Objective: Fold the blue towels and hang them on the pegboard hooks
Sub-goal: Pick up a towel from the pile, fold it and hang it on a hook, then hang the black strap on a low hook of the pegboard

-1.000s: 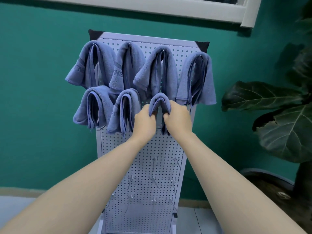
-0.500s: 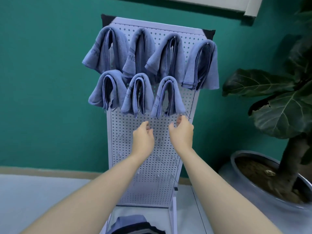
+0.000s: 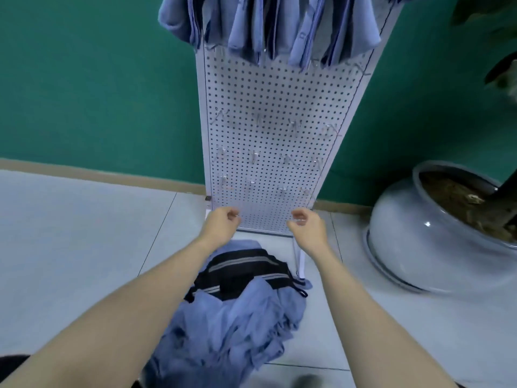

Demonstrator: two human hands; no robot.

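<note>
1. The white pegboard (image 3: pixel 275 113) stands against the green wall at the far centre, with bare metal hooks (image 3: pixel 293 127) in rows across its lower half.
2. Folded blue towels (image 3: pixel 279 26) hang along its top edge, cut off by the frame.
3. A heap of loose blue towels (image 3: pixel 232 326) spills from a dark striped bag (image 3: pixel 240 273) on the floor tiles, near you and between your forearms.
4. A round pale plant pot (image 3: pixel 414 242) sits at the right.
5. Your left hand (image 3: pixel 221 228) hangs loosely curled and empty above the heap.
6. Your right hand (image 3: pixel 307 226) does the same, just right of it.
</note>
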